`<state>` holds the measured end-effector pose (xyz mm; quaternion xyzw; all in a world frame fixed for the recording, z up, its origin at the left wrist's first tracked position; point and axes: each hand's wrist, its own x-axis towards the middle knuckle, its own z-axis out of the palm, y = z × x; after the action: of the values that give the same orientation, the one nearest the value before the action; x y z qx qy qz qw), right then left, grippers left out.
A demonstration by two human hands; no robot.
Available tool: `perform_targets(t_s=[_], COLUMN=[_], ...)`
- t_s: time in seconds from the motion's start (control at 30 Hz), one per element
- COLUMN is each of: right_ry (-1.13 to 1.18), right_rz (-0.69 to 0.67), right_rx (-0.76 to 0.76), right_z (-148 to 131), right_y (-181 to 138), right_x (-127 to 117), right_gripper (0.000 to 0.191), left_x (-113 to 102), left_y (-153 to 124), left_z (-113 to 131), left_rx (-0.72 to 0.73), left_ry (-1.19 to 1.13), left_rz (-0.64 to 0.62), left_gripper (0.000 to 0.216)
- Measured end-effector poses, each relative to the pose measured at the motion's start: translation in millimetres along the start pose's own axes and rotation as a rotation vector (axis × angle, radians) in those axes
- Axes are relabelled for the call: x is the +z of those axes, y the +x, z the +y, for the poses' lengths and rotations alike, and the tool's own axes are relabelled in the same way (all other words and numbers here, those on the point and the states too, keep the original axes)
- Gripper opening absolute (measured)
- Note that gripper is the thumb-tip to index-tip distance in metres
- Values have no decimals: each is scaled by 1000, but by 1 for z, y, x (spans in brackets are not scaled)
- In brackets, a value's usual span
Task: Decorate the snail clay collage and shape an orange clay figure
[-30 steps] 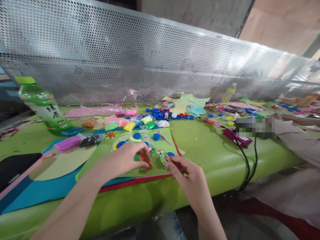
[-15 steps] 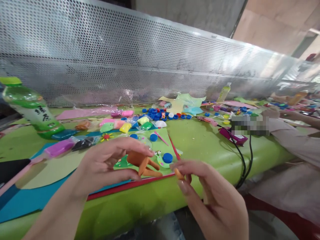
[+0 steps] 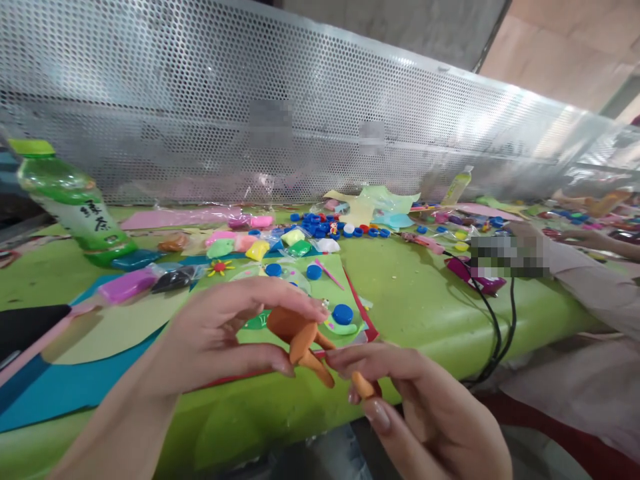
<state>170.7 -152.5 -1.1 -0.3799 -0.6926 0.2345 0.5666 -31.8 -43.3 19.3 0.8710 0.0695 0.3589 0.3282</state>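
Note:
My left hand [image 3: 230,327] is closed on an orange-brown modelling clay figure [image 3: 303,341], with its thumb below and fingers above. The figure has a rounded body, a flat oval end and thin leg-like pieces that point right. A small orange clay piece [image 3: 363,385] sits between the thumb and fingers of my right hand [image 3: 420,400], close to the figure's legs. Behind the hands lies a light green card [image 3: 327,270] with blue bottle caps [image 3: 343,314], a red and yellow clay sun [image 3: 220,267] and a pink stick [image 3: 330,274].
A green tea bottle [image 3: 70,207] stands at the left. Wrapped clay packets [image 3: 127,283] and a heap of blue caps [image 3: 315,225] lie toward the metal mesh panel [image 3: 225,113]. On the right are a magenta box [image 3: 475,275], black cables [image 3: 503,333] and another person's sleeve [image 3: 580,280].
Both hands have shifted slightly right and down in view. The clay figure is tilted more downward, and my right hand with the small piece is nearer to its legs.

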Motion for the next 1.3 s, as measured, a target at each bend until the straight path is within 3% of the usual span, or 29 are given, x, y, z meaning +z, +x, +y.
perform_targets(t_s=[0.43,0.73,0.93,1.3], right_ry=[-304,-430,-487,-551], right_rz=[146,142,67,44], right_rx=[7,-39,-86,-112], right_z=[-6,-8,-9,-10], right_y=[8,8,13,9], right_x=[5,7,2,0], right_gripper=[19,16,17,19], left_x=[6,5,5,5], left_y=[-1,2,7,7], left_z=[2,5,7,9], left_rx=[-26,-28,52,26], left_ry=[-19,-10,32,57], left_rz=[39,-25,-33,-18], left_gripper=[44,47,39,41])
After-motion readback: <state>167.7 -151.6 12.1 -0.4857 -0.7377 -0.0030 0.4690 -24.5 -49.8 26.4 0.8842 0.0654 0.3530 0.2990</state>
